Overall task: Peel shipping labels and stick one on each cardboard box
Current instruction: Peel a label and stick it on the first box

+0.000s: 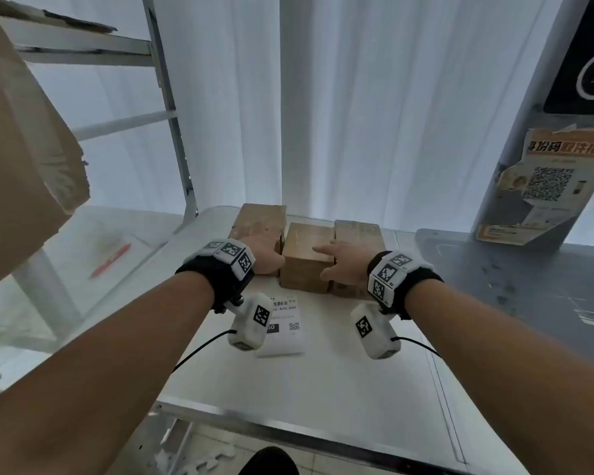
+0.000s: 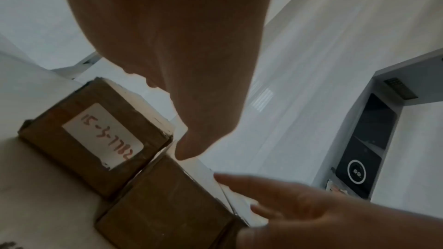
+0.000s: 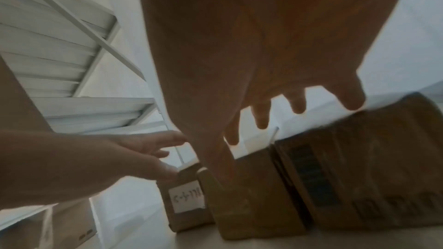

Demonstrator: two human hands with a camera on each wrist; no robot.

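Three brown cardboard boxes stand in a row at the back of the white table: a left box, a middle box and a right box. The left box carries a small white sticker with red handwriting. My left hand is by the middle box's left side, fingers straight and holding nothing. My right hand is at its right side, thumb over the top, fingers spread. Whether either hand touches the box is unclear. A printed shipping label sheet lies flat in front of the boxes.
A large cardboard box juts in at the upper left beside a metal shelf frame. A red pen lies on the surface to the left. A grey kiosk with a QR poster stands at the right. White curtains hang behind.
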